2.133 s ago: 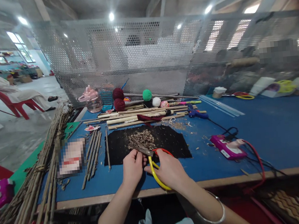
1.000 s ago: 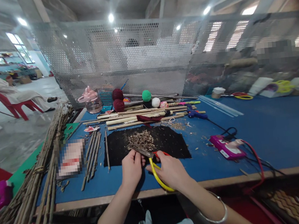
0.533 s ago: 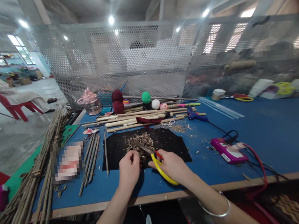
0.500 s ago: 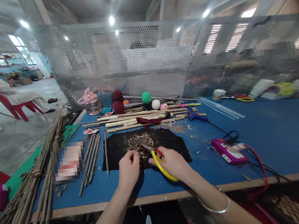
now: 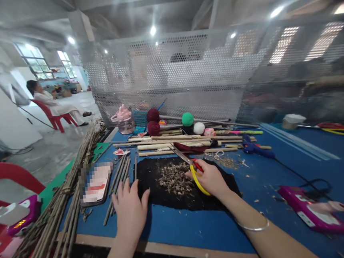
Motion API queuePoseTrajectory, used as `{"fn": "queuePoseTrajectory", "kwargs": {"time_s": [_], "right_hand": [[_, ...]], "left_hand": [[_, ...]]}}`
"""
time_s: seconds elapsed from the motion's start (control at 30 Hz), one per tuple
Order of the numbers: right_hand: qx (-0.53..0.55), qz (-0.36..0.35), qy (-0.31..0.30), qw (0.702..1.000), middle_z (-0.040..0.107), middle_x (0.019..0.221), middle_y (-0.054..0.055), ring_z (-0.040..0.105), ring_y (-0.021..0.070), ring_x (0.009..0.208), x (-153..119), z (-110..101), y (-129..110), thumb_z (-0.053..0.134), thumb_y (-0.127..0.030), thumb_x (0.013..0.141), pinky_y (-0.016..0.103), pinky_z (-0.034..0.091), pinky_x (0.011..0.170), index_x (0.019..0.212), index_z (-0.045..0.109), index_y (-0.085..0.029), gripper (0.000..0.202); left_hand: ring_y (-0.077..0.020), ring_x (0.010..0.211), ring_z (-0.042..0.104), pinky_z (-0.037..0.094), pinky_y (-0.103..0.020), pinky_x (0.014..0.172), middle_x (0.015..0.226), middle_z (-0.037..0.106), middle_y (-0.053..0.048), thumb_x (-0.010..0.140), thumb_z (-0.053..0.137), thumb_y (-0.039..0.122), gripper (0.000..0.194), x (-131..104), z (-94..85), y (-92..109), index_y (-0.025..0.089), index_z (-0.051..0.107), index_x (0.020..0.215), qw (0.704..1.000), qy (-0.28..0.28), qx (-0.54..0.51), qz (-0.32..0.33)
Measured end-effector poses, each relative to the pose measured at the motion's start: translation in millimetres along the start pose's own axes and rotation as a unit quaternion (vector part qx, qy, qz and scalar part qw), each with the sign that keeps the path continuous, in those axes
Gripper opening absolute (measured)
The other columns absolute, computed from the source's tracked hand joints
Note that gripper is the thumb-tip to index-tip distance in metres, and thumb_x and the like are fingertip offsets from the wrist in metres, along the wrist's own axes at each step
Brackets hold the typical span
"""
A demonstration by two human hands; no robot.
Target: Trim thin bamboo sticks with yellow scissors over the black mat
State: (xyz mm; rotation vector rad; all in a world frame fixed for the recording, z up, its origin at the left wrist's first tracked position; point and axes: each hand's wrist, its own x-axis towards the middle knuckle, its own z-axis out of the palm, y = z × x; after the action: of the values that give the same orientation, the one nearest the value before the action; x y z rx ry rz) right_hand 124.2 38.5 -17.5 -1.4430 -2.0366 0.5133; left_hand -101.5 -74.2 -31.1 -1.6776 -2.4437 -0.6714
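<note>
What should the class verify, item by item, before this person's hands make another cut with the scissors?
1. Right hand grips scissors: ok.
2. Blades shut: cannot tell.
3. Left hand clear of the blades: ok, it is open, beside the thin sticks.
4. Stick in the left hand: not ok, it holds nothing.
5. Chip pile on the black cloth: ok.

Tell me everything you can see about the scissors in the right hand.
The scissors have yellow and red handle loops that look like plastic, and long grey metal blades. The right hand grips the handles. The blades look closed and point up and away to the left, over the black cloth, beside the pile of brown chips.
</note>
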Motion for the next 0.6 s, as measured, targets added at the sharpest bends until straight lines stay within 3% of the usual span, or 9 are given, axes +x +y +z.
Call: {"fn": "queuePoseTrajectory", "kwargs": {"time_s": [0.1,0.27,0.5,0.6], "right_hand": [[0.038,0.004,-0.002,0.999,0.060,0.074,0.000,0.054,0.0128,0.059,-4.8,-0.6,-1.3,0.054,-0.048,0.069,0.021,0.040,0.055,0.085,0.052,-0.021,0.031],[0.050,0.004,0.000,0.999,0.059,0.072,0.000,0.053,0.0125,0.058,-4.9,-1.5,-5.4,0.054,-0.048,0.069,0.021,0.040,0.054,0.085,0.053,-0.021,0.031],[0.046,0.006,-0.002,0.999,0.059,0.070,-0.001,0.053,0.0130,0.057,-5.5,-0.6,-7.2,0.055,-0.048,0.068,0.022,0.041,0.056,0.086,0.053,-0.021,0.032],[0.045,0.004,-0.002,0.999,0.059,0.070,-0.001,0.053,0.0129,0.058,-5.6,-0.7,-8.4,0.055,-0.047,0.068,0.022,0.041,0.056,0.084,0.053,-0.021,0.031]], "left_hand": [[-0.0398,0.121,0.028,0.022,-0.061,0.090,0.132,0.039,-0.021,0.079,0.040,0.046,0.055,-2.7,4.1,-6.5,0.012,0.047,0.121,0.993,-0.044,0.101,-0.043],[-0.0353,0.122,0.031,0.024,-0.053,0.093,0.131,0.042,-0.018,0.080,0.036,0.048,0.058,-7.2,2.3,1.5,0.014,0.041,0.127,0.993,-0.096,0.075,0.011],[-0.0389,0.124,0.025,0.023,-0.058,0.091,0.134,0.034,-0.022,0.078,0.035,0.053,0.065,-3.8,2.5,-0.6,0.011,0.038,0.128,0.990,-0.100,0.100,-0.026],[-0.0386,0.124,0.026,0.022,-0.058,0.092,0.136,0.033,-0.022,0.078,0.034,0.055,0.068,-6.7,5.8,-3.9,0.012,0.036,0.130,0.990,-0.107,0.096,-0.007]]}}
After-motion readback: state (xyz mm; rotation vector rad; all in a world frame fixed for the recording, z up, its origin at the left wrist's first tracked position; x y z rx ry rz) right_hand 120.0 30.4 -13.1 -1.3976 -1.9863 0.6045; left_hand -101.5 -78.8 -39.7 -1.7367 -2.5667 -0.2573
